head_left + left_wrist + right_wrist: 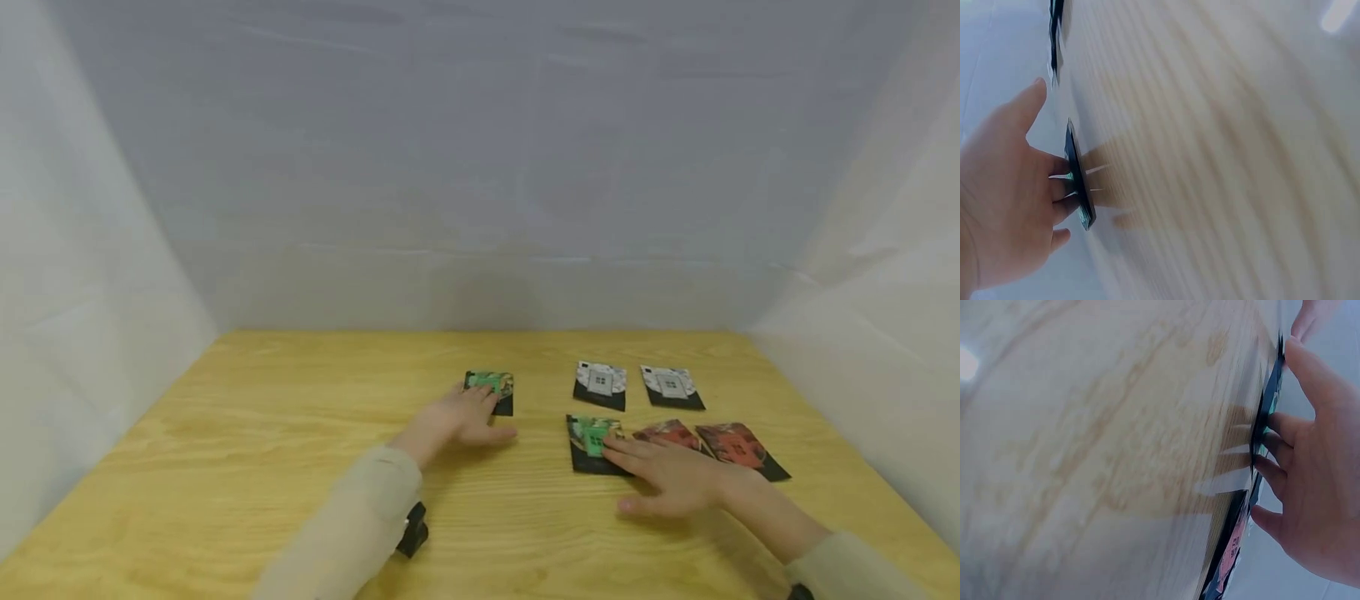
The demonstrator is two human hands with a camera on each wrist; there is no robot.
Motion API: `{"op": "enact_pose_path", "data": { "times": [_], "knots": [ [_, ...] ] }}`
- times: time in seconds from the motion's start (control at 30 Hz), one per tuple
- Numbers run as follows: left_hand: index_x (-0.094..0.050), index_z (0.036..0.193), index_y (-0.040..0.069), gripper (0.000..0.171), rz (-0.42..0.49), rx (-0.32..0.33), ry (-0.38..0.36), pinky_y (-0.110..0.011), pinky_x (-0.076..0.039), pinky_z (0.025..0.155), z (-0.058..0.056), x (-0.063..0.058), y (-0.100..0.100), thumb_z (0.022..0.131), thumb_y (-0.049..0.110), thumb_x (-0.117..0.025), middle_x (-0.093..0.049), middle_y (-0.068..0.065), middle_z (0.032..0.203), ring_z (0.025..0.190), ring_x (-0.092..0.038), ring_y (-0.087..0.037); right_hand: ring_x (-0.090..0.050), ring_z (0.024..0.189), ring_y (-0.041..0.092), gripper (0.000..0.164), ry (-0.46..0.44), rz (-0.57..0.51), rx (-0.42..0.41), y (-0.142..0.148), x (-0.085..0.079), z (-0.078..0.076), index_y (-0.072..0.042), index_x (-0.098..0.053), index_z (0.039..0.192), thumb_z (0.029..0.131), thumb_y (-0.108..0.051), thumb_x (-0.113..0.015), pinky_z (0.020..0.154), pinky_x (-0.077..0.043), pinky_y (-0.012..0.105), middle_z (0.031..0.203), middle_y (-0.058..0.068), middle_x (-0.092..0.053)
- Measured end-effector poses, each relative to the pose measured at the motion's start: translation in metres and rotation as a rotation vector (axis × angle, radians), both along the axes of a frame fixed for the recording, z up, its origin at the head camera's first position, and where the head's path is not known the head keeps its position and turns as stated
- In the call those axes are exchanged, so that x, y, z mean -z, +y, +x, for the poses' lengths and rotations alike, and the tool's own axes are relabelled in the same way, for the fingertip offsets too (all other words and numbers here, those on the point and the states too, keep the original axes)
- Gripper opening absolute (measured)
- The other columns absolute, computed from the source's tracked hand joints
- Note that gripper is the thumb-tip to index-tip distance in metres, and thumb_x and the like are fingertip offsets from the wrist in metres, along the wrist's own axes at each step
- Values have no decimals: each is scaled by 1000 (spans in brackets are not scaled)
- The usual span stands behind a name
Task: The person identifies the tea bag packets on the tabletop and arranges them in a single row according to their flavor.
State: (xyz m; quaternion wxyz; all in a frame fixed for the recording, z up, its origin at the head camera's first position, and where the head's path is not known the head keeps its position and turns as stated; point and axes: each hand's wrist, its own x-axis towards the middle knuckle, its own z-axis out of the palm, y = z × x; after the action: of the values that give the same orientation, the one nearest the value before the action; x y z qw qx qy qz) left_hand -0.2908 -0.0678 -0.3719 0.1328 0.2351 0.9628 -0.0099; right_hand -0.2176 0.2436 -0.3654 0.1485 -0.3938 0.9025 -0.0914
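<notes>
Head: the far green-labelled packet lies between one and two o'clock from the left hand, its nearest hand; the near green-labelled packet lies at ten o'clock from the right hand.

Left wrist: straight fingers, slightly apart, over the far packet, whose visible edge runs nearly twelve to six.

Right wrist: straight, spread fingers over the near packet.

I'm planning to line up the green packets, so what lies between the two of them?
Between the farther green packet and the nearer green packet lies bare tabletop, with the left hand at its edge. The head view shows this.
</notes>
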Motion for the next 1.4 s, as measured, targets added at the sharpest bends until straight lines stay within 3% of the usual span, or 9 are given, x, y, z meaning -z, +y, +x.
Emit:
{"op": "enact_pose_path", "data": {
  "times": [0.53, 0.87, 1.13, 1.4],
  "knots": [
    [-28, 145, 3, 81, -1, -52, 6, -51, -10, 112, 31, -7, -89, 91, 62, -36, -22, -14, 151, 139, -18, -28, -30, 132, 40, 69, -1, -7, -18, 2, 0, 0, -2, -33, 144, 94, -47, -48, 101, -25, 63, 148, 18, -27],
    [-34, 142, -2, 83, 76, -121, -12, -54, -10, 111, 48, -11, -135, 91, 63, -37, -26, -19, 149, 136, -23, -33, -32, 130, 40, 67, 20, -1, -26, 2, -1, 0, -3, -33, 144, 93, -45, -49, 99, -30, 61, 147, 18, -29],
    [-32, 141, -7, 85, 109, -143, 13, -57, -12, 109, 64, -8, -168, 91, 62, -36, -25, -25, 147, 135, -24, -39, -34, 129, 40, 66, 36, -1, -37, 2, -1, 2, -5, -34, 144, 94, -46, -48, 97, -32, 62, 147, 18, -30],
    [-33, 138, -11, 87, 125, -192, 32, -58, -12, 109, 80, -13, -192, 91, 62, -38, -26, -28, 145, 133, -25, -42, -35, 128, 40, 67, 52, -13, -38, 3, 0, 1, -5, -35, 143, 93, -47, -49, 96, -33, 61, 147, 18, -31]
  ]
}}
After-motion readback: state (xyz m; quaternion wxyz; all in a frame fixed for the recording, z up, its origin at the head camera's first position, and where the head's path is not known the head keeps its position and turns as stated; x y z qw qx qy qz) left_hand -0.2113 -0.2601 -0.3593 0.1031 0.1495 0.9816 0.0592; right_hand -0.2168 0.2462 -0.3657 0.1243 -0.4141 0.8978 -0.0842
